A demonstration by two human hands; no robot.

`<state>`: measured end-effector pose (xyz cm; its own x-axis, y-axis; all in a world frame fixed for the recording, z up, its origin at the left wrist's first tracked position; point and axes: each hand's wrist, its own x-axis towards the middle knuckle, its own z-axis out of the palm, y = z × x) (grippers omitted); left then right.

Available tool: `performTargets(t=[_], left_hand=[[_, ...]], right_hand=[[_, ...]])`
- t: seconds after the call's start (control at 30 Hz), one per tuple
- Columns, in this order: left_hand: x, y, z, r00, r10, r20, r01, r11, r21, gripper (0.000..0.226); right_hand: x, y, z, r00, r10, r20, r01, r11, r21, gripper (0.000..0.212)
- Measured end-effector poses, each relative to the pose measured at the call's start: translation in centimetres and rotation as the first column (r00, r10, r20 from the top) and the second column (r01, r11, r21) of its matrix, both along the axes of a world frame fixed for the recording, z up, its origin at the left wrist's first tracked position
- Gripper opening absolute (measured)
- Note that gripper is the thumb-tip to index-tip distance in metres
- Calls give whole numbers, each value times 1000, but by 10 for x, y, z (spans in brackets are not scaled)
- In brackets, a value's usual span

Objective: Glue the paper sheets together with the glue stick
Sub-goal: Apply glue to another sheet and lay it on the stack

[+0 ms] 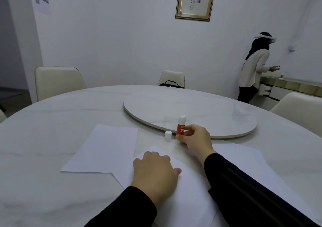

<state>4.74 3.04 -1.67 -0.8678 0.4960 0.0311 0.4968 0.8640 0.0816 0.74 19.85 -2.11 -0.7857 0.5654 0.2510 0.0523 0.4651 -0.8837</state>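
Right hand [193, 139] grips the upright glue stick [181, 125] on the table [52, 122], cap [168, 135] just beside it. Left hand [155, 172], fingers curled, rests on 1 sheet [188, 200]; another sheet [104, 148] lies left.

Right hand [195, 139] grips upright glue stick [181, 125]; left hand [155, 171] seemingly presses paper [191, 200].

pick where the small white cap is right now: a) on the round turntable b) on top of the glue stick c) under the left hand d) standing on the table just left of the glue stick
d: the white cap stands by itself on the table, just left of the glue stick that the right hand holds upright, with its white glue exposed.
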Motion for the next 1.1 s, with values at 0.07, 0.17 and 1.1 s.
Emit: performTargets(t=[0.07,0.17,1.1], left_hand=[[-2,-4,1,1000,-20,3,20,1000,-7,45],[-5,-8,2,999,-34,8,34,999,-11,44],[-40,-44,7,970,231,-79,-207,949,237,60]], right_hand=[[11,5,4,1000,-7,12,8,999,-36,44],[39,21,13,997,-74,39,68,988,140,37],[143,74,-2,965,-114,235,39,953,302,37]])
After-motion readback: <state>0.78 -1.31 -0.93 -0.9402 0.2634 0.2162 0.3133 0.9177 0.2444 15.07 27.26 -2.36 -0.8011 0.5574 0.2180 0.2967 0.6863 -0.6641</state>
